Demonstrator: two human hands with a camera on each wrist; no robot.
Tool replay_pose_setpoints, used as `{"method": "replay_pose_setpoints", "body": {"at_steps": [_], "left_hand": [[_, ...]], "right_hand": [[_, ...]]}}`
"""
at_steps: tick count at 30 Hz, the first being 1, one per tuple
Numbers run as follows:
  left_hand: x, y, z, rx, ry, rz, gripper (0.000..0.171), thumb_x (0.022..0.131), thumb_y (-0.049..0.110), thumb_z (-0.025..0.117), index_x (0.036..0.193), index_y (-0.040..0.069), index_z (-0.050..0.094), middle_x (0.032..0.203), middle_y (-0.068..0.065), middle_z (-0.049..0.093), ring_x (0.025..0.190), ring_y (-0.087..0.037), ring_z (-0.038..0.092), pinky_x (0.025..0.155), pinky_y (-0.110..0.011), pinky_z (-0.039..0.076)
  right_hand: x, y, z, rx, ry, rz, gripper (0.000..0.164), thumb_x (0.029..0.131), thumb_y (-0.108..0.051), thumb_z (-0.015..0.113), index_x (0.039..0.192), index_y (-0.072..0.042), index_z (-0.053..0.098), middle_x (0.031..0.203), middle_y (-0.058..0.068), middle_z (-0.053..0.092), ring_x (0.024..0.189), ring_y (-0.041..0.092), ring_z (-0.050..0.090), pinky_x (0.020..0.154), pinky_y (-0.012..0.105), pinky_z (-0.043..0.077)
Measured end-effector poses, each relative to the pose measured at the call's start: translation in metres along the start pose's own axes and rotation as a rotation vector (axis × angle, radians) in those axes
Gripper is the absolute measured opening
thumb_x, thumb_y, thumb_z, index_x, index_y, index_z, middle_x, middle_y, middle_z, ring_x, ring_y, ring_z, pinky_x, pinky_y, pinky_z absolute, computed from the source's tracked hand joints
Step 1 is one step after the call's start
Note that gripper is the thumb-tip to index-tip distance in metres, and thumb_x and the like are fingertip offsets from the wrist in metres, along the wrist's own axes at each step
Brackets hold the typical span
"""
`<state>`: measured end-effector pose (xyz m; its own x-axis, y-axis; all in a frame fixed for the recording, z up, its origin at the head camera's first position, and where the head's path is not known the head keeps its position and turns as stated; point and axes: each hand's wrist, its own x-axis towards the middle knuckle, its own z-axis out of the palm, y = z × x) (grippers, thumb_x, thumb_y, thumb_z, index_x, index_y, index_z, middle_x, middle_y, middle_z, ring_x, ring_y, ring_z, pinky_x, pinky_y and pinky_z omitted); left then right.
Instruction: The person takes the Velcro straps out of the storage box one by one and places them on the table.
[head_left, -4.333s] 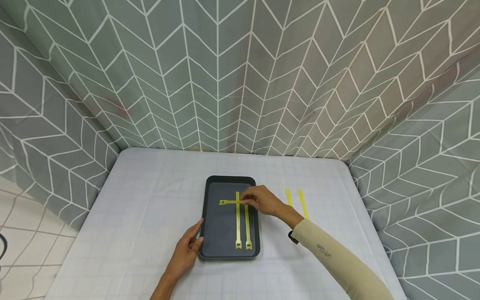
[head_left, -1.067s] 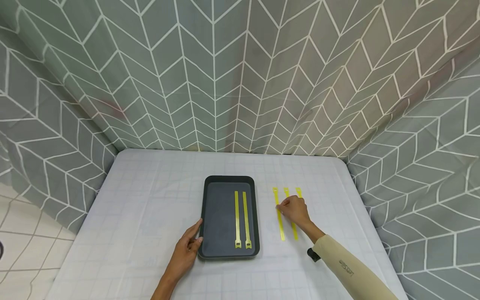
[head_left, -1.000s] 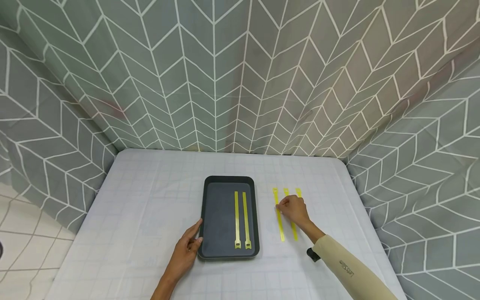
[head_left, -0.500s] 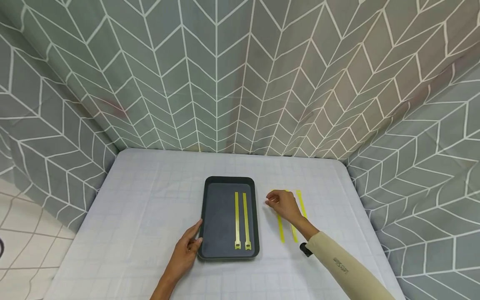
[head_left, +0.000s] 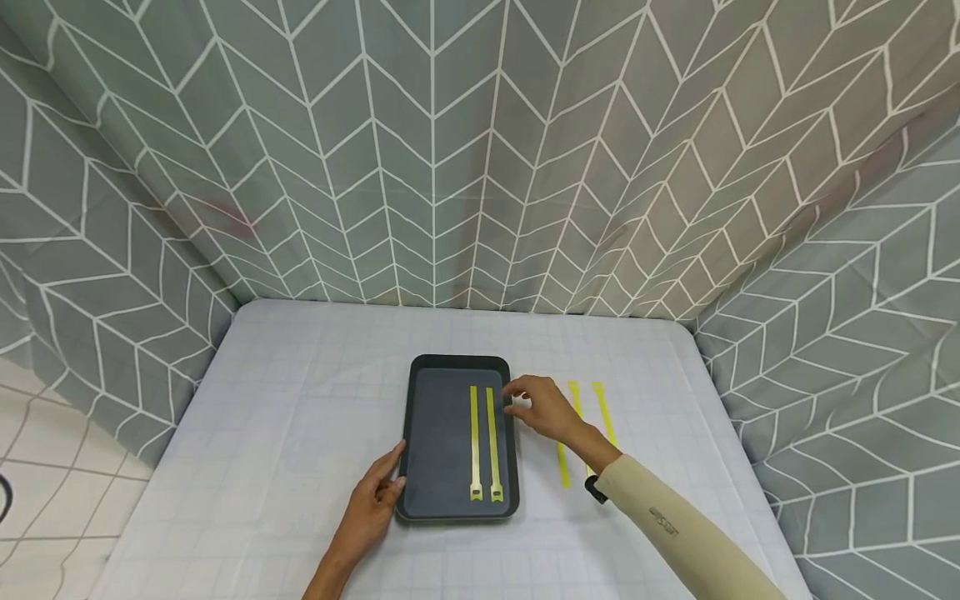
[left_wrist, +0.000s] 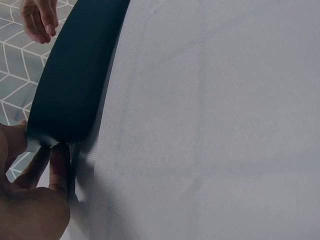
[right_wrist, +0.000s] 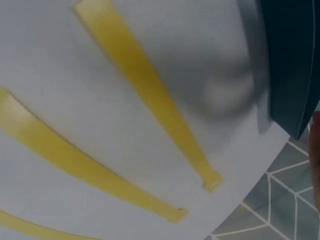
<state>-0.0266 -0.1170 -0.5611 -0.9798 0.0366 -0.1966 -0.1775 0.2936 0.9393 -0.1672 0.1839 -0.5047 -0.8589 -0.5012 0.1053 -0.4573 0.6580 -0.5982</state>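
My left hand (head_left: 369, 500) holds the dark grey tray (head_left: 438, 450) by its left side near the front corner. In the left wrist view, my thumb and fingertips (left_wrist: 60, 162) pinch the tray's wall. Two yellow hook-and-loop cable ties, a left one (head_left: 474, 442) and a right one (head_left: 492, 442), lie parallel in the tray, slotted heads toward me. Over the tray's right rim hovers my right hand (head_left: 543, 408), thumb and index finger apart, with nothing between them. Three more ties, one of them the nearest tie (right_wrist: 142, 82), lie on the table right of the tray, partly behind that hand.
A white cloth (head_left: 307, 400) covers the table. Grey curtains with white chevron lines (head_left: 450, 167) hang behind it and at both sides. Pale floor tiles (head_left: 52, 492) show at the lower left.
My right hand earlier laid a cable tie on the table beside the others, then let go and moved left to the tray's right rim. The left hand has stayed on the tray.
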Motion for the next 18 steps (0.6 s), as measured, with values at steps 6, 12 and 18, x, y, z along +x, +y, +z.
{"method": "replay_pose_setpoints", "body": {"at_steps": [6,12,18], "left_hand": [[0.000,0.000,0.000,-0.029,-0.005,0.004,0.058,0.101,0.006,0.058,0.154,0.023,0.041,0.158,-0.011,0.039,0.096,-0.017,0.054,0.081,-0.023,0.047],[-0.001,0.000,0.000,-0.029,-0.001,0.009,0.058,0.101,0.006,0.058,0.154,0.022,0.042,0.157,-0.011,0.040,0.096,-0.017,0.055,0.082,-0.023,0.048],[0.000,-0.001,0.000,-0.020,0.006,0.009,0.059,0.100,0.004,0.059,0.154,0.021,0.042,0.156,-0.011,0.041,0.095,-0.017,0.056,0.081,-0.023,0.048]], "right_hand": [[0.009,-0.001,0.007,-0.027,-0.100,-0.109,0.016,0.084,-0.006,0.079,0.099,-0.004,0.074,0.098,0.008,0.072,0.092,0.025,0.067,0.084,0.040,0.054],[0.015,-0.005,0.012,-0.020,-0.145,-0.114,0.017,0.085,-0.005,0.078,0.102,-0.002,0.074,0.100,0.008,0.073,0.094,0.025,0.070,0.084,0.040,0.056],[0.021,-0.007,0.019,-0.053,-0.207,-0.195,0.017,0.086,-0.004,0.077,0.102,-0.002,0.074,0.102,0.010,0.073,0.098,0.026,0.068,0.089,0.041,0.053]]}}
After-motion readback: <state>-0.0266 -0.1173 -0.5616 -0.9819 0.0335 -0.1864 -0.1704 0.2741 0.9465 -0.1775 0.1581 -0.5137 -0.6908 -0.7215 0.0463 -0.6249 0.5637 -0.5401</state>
